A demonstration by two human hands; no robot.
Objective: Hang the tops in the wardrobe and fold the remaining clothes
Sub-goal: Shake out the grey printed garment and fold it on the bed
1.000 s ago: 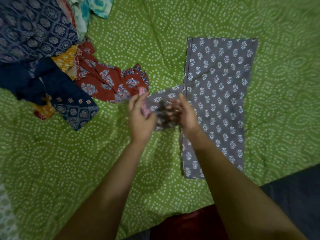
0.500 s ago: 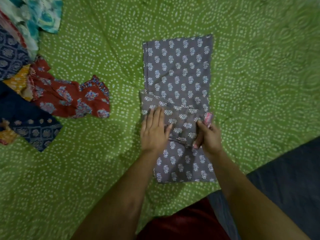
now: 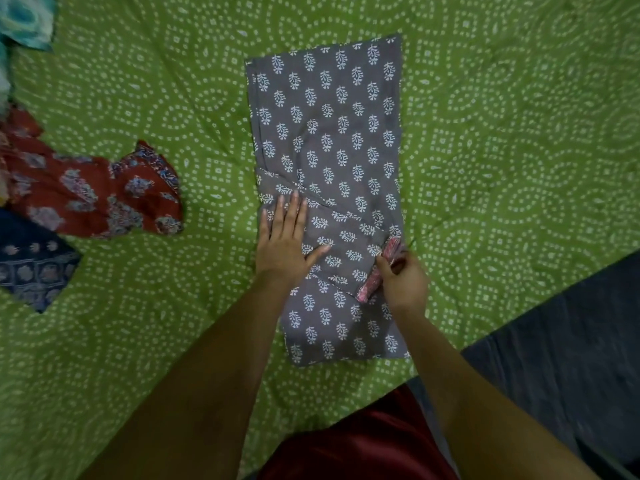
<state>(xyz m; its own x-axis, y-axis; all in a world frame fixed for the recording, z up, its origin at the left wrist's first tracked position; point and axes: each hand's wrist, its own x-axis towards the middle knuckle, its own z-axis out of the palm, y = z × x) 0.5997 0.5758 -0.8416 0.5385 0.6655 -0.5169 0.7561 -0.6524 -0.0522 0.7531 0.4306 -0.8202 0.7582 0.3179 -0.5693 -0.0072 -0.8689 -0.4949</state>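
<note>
**Sleeve folded in, grey garment squared up**

Grey garment [image 3: 329, 161] flat on green bedspread [image 3: 502, 133], long axis away from body. One second ago: sleeve bunched between both hands, out to left of the body panel. Now: sleeve laid across the panel. Left hand [image 3: 284, 244] spread flat, palm down, pressing sleeve fold at left edge. Right hand [image 3: 403, 282] pinching pink cuff [image 3: 379, 268] at right edge. Likely meaning: width fold nearly set; lengthwise folds not yet begun. Red garment [image 3: 100, 199] and navy garment [image 3: 31, 268] loose at left, well apart, unfolded. Much of task judged outstanding.
</note>
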